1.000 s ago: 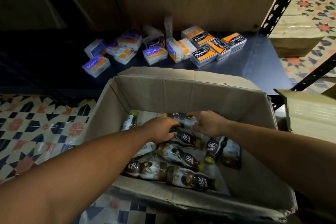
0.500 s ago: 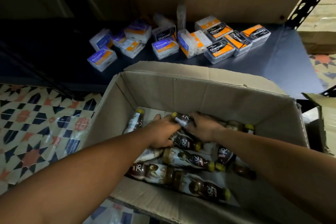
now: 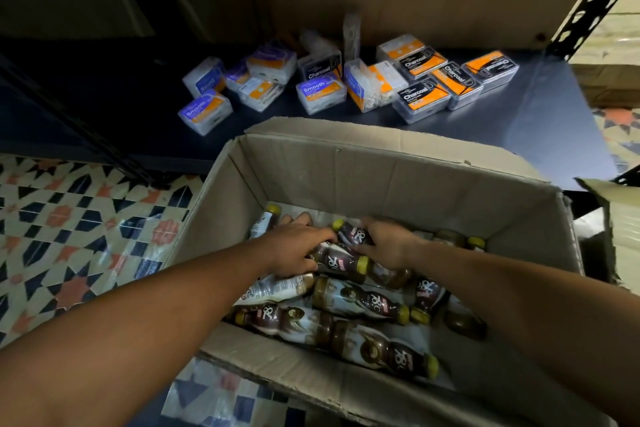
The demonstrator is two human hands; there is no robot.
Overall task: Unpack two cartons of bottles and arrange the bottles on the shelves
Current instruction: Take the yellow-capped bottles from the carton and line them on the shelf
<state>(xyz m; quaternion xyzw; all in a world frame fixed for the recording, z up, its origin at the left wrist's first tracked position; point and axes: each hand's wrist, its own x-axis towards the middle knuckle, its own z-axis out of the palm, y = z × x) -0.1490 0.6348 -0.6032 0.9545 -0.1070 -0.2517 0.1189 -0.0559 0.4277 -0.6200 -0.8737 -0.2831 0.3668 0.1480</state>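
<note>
Open carton (image 3: 398,180) of bottles (image 3: 363,302); right hand (image 3: 389,243) gripping one bottle (image 3: 350,233), left hand (image 3: 296,250) curled over others (grip unclear)

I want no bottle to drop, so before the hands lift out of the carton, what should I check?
1. Right hand holds the top bottle: ok, fingers and thumb curl round it.
2. Left hand grip: cannot tell, it covers what lies under it.
3. Carton top open: ok.
4. Free room on the shelf: ok, bare at its right end.
5. Small boxes out of the way: not ok, they crowd the shelf's middle.
</note>
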